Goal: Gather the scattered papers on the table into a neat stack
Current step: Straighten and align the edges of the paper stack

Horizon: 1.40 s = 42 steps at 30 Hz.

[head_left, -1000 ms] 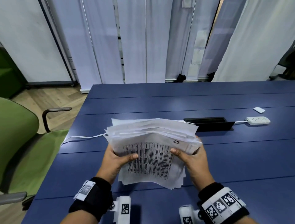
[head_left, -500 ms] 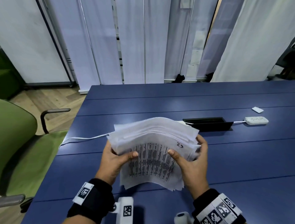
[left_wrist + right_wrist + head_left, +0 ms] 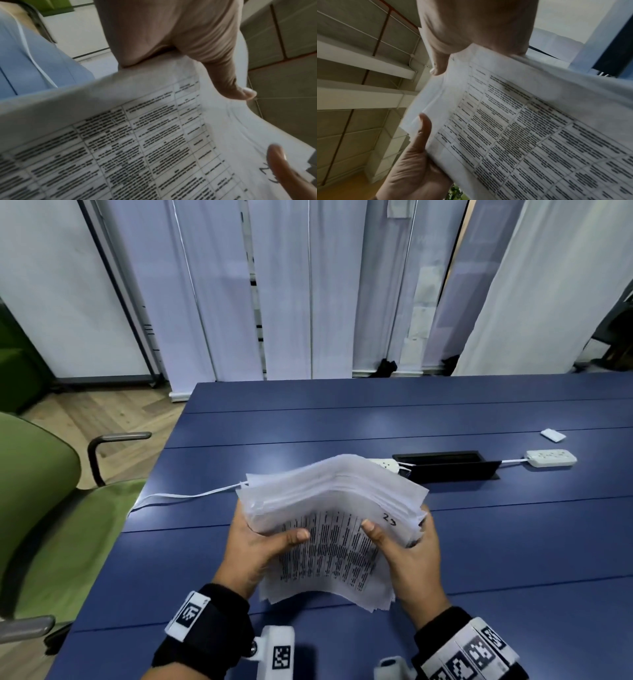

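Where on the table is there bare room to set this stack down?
Bare blue table lies under and right of the stack, which the left hand and right hand hold. The far strip is bare too. It is crowded around the black tray, power strip and cable.

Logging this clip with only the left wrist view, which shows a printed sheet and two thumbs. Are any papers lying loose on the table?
Observer: None in the head view; on the table beyond the paper stack lie a power strip and a small white item.
Operator: Is the stack squared up?
Observer: No, its top edges are fanned and uneven.
Operator: How does the right hand hold it?
Observer: The right hand grips the right edge, fingers behind.
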Available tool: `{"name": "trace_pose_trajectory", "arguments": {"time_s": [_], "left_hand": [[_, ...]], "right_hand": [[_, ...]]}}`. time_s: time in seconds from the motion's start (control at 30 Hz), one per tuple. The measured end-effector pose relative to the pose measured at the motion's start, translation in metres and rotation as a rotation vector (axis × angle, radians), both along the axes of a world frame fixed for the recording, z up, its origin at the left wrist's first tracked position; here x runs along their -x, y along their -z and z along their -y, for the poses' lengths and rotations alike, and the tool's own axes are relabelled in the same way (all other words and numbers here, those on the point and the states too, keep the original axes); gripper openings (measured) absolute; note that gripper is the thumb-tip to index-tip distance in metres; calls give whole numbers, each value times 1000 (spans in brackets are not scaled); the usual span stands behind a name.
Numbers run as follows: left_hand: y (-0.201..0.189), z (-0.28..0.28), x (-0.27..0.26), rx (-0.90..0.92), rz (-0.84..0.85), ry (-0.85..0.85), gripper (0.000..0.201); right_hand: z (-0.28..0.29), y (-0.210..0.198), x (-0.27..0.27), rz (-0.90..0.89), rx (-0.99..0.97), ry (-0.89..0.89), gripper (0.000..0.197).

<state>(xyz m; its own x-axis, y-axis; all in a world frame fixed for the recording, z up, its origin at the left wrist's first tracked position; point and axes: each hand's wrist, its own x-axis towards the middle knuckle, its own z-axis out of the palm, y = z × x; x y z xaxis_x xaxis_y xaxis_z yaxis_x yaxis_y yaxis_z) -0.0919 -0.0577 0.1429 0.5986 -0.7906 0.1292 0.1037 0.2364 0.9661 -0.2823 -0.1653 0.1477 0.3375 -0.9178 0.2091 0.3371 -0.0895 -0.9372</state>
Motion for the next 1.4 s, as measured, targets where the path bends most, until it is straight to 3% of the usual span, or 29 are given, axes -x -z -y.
{"name": "trace_pose_trajectory", "arguments": {"time_s": [0.13,0.3,0.4,0.47,0.63,0.9,1.0,1.17,1.23,1.33,1.4], "left_hand": [[-1,-1,-4,39,-16,-117,100],[6,4,13,9,-1,-162,85],[11,3,5,38,-34,-167,74],[14,4,11,24,-21,-116,83],[16,5,18,22,15,-134,107],[22,8,4,-12,-36,-86,97],[25,6,-9,-15,-128,-52,108],[27,7,-6,-96,-99,102,96],[28,5,-16,-90,-114,68,91],[25,8,-20,-142,-91,107,85],[19,15,-10,-169,-48,75,69]], "right_hand": [[6,-1,4,37,-15,77,62],[3,-3,2,32,-51,2,41],[10,-2,8,35,-62,2,57],[7,1,6,-27,-79,-32,66],[10,-5,5,10,-49,24,50],[9,-6,8,-28,-89,-79,53],[17,3,11,-70,-130,-98,60],[12,10,9,-139,-139,-162,38],[21,13,14,-160,-172,-184,47],[30,24,13,-262,-248,-190,84],[30,25,6,-266,-230,-160,78]]}}
